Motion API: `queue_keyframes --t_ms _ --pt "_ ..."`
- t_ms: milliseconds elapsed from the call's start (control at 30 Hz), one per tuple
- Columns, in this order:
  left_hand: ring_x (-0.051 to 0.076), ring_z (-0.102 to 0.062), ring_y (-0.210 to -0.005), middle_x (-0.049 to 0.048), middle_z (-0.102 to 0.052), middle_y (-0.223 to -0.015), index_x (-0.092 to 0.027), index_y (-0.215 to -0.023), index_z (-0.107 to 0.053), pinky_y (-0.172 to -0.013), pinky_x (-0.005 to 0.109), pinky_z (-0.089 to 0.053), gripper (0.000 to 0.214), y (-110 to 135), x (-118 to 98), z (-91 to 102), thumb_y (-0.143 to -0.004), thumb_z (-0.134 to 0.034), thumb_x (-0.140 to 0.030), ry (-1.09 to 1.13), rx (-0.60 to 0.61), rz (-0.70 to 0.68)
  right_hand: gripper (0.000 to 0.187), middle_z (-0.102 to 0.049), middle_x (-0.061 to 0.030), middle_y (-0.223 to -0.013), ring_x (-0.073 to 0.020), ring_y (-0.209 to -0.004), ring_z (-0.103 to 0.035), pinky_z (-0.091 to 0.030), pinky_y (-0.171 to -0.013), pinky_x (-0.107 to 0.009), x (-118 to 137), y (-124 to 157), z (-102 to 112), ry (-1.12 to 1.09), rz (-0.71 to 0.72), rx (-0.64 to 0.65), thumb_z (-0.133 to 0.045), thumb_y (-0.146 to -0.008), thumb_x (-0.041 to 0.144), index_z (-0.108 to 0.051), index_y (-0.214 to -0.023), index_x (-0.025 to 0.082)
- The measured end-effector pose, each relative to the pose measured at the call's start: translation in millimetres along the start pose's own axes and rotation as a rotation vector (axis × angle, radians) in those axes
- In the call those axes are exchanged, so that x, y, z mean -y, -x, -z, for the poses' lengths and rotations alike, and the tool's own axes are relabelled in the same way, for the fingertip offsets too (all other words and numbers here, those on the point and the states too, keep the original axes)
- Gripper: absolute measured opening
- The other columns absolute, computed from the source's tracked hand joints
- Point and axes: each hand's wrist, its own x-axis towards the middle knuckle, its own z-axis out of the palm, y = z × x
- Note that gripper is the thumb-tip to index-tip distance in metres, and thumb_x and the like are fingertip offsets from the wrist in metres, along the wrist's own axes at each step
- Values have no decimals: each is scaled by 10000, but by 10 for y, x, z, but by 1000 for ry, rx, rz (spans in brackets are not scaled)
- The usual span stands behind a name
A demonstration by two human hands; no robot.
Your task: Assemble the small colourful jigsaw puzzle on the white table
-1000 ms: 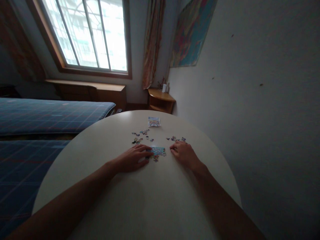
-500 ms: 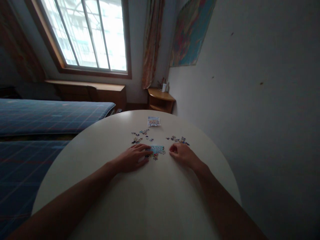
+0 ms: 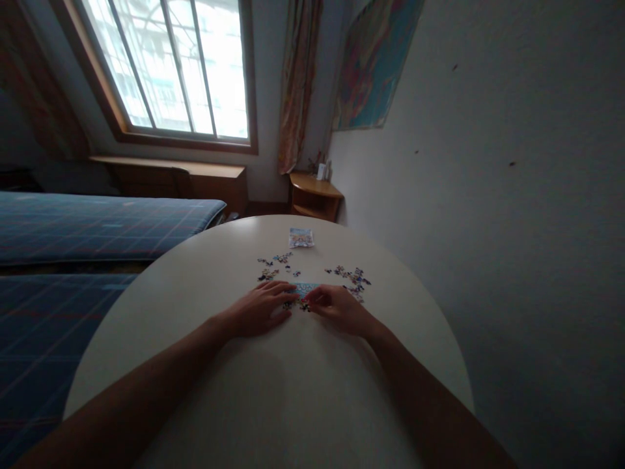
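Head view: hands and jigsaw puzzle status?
Left hand at left edge of jigsaw puzzle. Right hand over its right end, grasp unclear. Hands hide part of it. Loose pieces beyond.

tabletop (image 3: 303, 397): open between forearms (image 3: 170, 365) | ahead: loose puzzle pieces (image 3: 360, 280), packet (image 3: 301, 238) obstruct | right: wall (image 3: 488, 260)

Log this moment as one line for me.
left hand: fingers on puzzle | right hand: fingertips at puzzle, grip unclear | loose pieces: left and right groups | packet: beyond puzzle

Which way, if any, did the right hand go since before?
Yes: the right hand moved left, judged against the small packet, and is now at the blue puzzle.
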Motion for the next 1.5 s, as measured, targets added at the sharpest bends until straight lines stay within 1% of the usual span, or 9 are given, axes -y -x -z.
queue_keyframes --t_ms 100,233,367,467,833,1067,1267,1400,1500 --pt "244 -542 -1251 71 -593 -1362 -260 -1314 -572 -1076 448 -417 365 -25 -18 -6 -949 -555 -288 34 -56 -19 248 -753 -90 -932 -177 -818 -711 -562 -759 -304 -3 -10 -3 -63 1 3 -705 -803 306 -702 -987 138" --pt "206 -631 -1096 58 -691 -1178 -242 -1190 -635 -992 395 -479 250 -61 -49 -24 -955 -556 -279 82 -163 -8 274 -750 -94 -944 -186 -842 -712 -565 -803 -334 10 -11 0 -118 11 -1 -722 -800 330 -700 -994 139" --pt "189 -662 -980 48 -722 -1042 -229 -1047 -670 -912 357 -510 156 -75 -56 -39 -953 -567 -298 103 -249 8 270 -749 -97 -949 -188 -849 -711 -564 -813 -344 4 -13 -16 -157 14 4 -724 -798 329 -695 -991 141" --pt "179 -662 -932 45 -722 -986 -220 -998 -670 -881 332 -512 122 -78 -61 -40 -949 -578 -284 128 -262 12 278 -749 -97 -949 -190 -855 -710 -562 -817 -348 -12 -20 -30 -184 15 7 -732 -794 333 -692 -990 140" --pt "150 -661 -822 32 -722 -893 -205 -927 -669 -779 276 -514 96 -114 -118 -25 -951 -599 -267 168 -317 -13 298 -736 -91 -939 -175 -846 -704 -558 -826 -346 5 -22 -43 -291 23 -14 -756 -772 312 -675 -1000 139" --pt "143 -659 -794 20 -712 -871 -208 -919 -668 -746 268 -515 70 -90 -120 -6 -933 -630 -265 250 -359 54 315 -729 -89 -993 -177 -886 -698 -565 -838 -358 58 -25 -41 -343 82 -62 -729 -815 352 -660 -1062 168" --pt "146 -655 -807 28 -704 -861 -199 -899 -643 -774 280 -510 95 -102 -130 23 -950 -609 -271 277 -444 46 345 -695 -94 -1085 -169 -939 -670 -557 -838 -348 68 -12 -35 -286 167 -97 -691 -842 318 -621 -1159 198" --pt "146 -655 -801 33 -705 -852 -193 -893 -642 -768 273 -510 119 -114 -147 49 -956 -601 -286 270 -491 31 384 -686 -69 -1015 -157 -878 -659 -552 -811 -338 51 -13 -44 -252 188 -86 -723 -824 323 -611 -1170 196" --pt "142 -654 -785 29 -702 -835 -192 -890 -639 -754 264 -509 132 -113 -158 64 -961 -592 -293 261 -510 13 362 -688 -49 -954 -154 -849 -655 -546 -811 -344 52 -16 -59 -204 197 -90 -739 -816 349 -634 -1124 192"
